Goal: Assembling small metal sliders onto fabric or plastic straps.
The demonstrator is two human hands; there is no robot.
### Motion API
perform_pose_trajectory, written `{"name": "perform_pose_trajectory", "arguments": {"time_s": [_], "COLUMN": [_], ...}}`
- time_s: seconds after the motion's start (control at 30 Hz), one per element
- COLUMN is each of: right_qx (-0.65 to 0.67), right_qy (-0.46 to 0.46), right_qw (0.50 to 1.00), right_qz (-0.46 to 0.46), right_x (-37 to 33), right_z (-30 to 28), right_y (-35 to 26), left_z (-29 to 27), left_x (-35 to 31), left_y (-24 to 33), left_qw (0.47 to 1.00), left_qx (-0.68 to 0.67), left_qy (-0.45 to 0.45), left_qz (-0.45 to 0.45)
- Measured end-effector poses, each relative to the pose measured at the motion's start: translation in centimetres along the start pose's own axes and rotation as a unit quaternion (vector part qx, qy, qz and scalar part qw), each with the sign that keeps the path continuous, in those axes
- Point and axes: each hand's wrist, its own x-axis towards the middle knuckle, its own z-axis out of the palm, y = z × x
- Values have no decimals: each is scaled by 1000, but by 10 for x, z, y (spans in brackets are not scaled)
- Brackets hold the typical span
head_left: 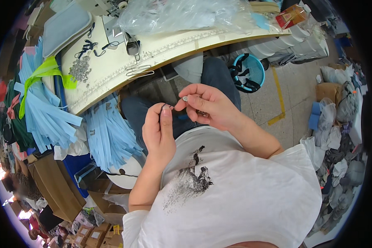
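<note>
Dark cord (163, 106) sits between your left thumb and forefinger, above your lap and just off the near edge of the white counter (105, 62). The short stretch you can see curves at the left thumb tip, then runs right toward your other hand, so its long axis lies roughly left to right; the rest is hidden by your fingers. Your left hand (159, 128) pinches it, thumb upright and pointing far, the forearm rising from the near left.

Your right hand (204, 105) is grasping a small pale, shiny piece (185, 98) between thumb and forefinger, which point left. This piece is too small to tell which way it faces. Your right forearm slants in from the near right, the other fingers curling beneath; something small and dark shows against them, too blurred to name. Both grips are closed in pinches, the fingertips near each other, the left one slightly nearer your body.

Far left on the counter, you have a heap of small clear pieces (80, 69), with dark cord loops (86, 48) just beyond it. Bent metal wires (139, 72) lie at the counter's near edge, to the right of the heap.
</note>
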Motion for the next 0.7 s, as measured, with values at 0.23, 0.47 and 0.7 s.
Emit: {"name": "perform_pose_trajectory", "arguments": {"time_s": [0.23, 0.47, 0.7], "right_qx": [45, -61, -89], "right_qy": [-38, 14, -1], "right_qw": [998, 995, 993], "right_qz": [-24, -78, -79], "right_x": [3, 0, 0], "right_z": [-11, 4, 11], "right_y": [11, 5, 6], "left_z": [-4, -1, 1], "left_x": [-1, 1, 2], "left_y": [7, 14, 16], "left_qw": [992, 980, 980], "left_qx": [117, 159, 158], "left_qy": [-3, -13, -22], "left_qz": [36, 118, 117]}}
